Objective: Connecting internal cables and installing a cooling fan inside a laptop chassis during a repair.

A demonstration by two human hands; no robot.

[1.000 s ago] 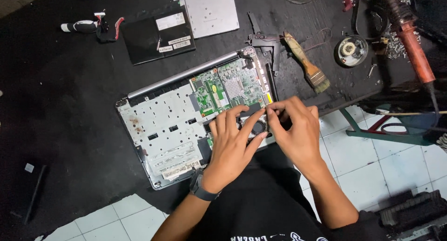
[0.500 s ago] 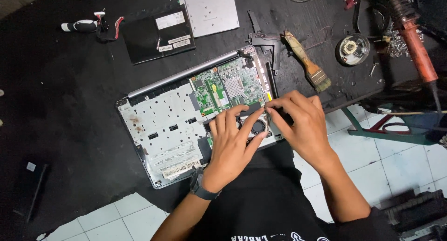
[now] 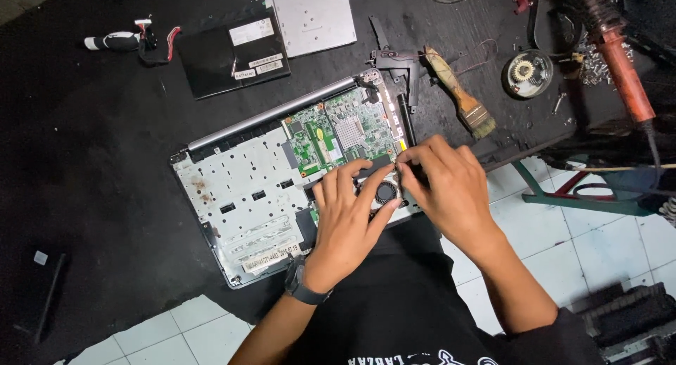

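An opened laptop base [image 3: 243, 196] lies on the black work surface, its green circuit board [image 3: 338, 132] exposed. A round black cooling fan [image 3: 386, 192] sits at the board's near corner. My left hand [image 3: 346, 220] rests flat beside the fan, fingers spread on the board's edge, thumb touching the fan housing. My right hand [image 3: 445, 185] is at the fan's right side, fingertips pinched together on something small that I cannot make out. A black watch is on my left wrist.
A paintbrush [image 3: 461, 94] lies right of the laptop, near a round tin of gears [image 3: 527, 72] and a red-handled soldering iron [image 3: 623, 65]. A black flat battery pack [image 3: 232, 55] and a grey panel [image 3: 313, 16] lie behind. White tiled floor shows below.
Both hands stay at the fan. The right hand's fingers have shifted slightly along the fan's right edge; the left hand has hardly moved.
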